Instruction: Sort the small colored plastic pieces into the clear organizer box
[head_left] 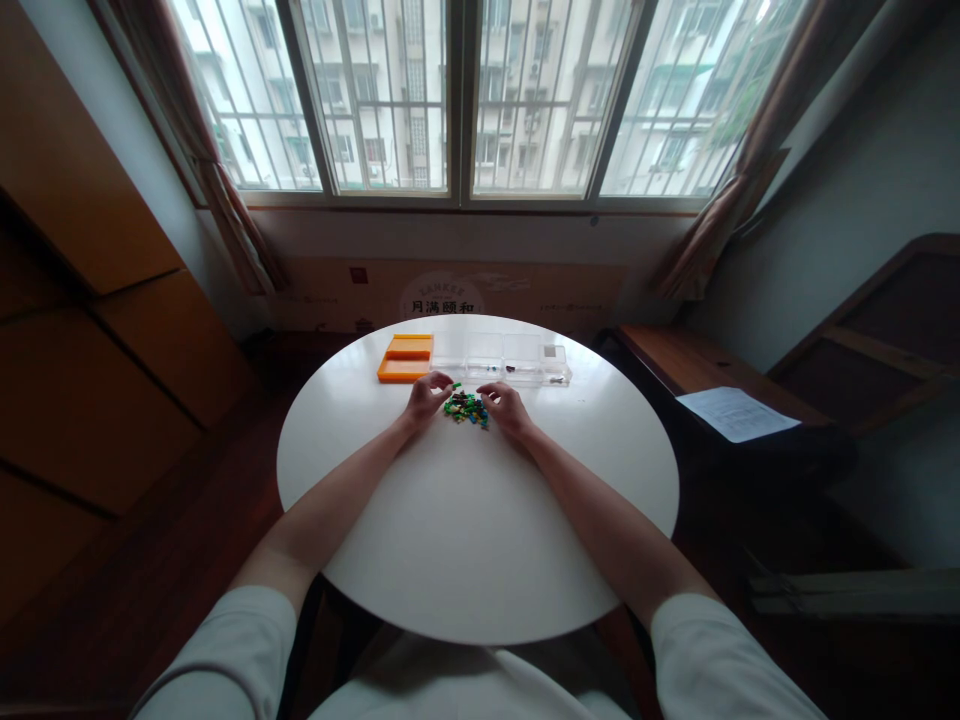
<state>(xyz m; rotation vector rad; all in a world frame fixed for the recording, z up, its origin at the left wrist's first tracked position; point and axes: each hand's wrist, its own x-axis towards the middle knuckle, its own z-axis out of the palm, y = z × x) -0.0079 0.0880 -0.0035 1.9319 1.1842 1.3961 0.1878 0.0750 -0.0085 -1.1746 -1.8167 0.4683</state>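
Observation:
A small heap of coloured pieces [466, 408], mostly green with some blue and yellow, lies on the round white table [480, 520]. My left hand [426, 396] rests just left of the heap, fingers curled, its fingertips pinching a green piece at the heap's edge. My right hand [505, 405] sits at the heap's right side with fingers bent down onto the pieces; what it grips, if anything, is hidden. Behind the heap stands a clear plastic compartment box [510, 360] with a few tiny items inside.
An orange lid or tray [406, 358] lies left of the clear box at the table's far side. A dark wooden bench with a sheet of paper [736, 412] stands to the right. Wooden cabinets line the left wall, and a barred window is ahead.

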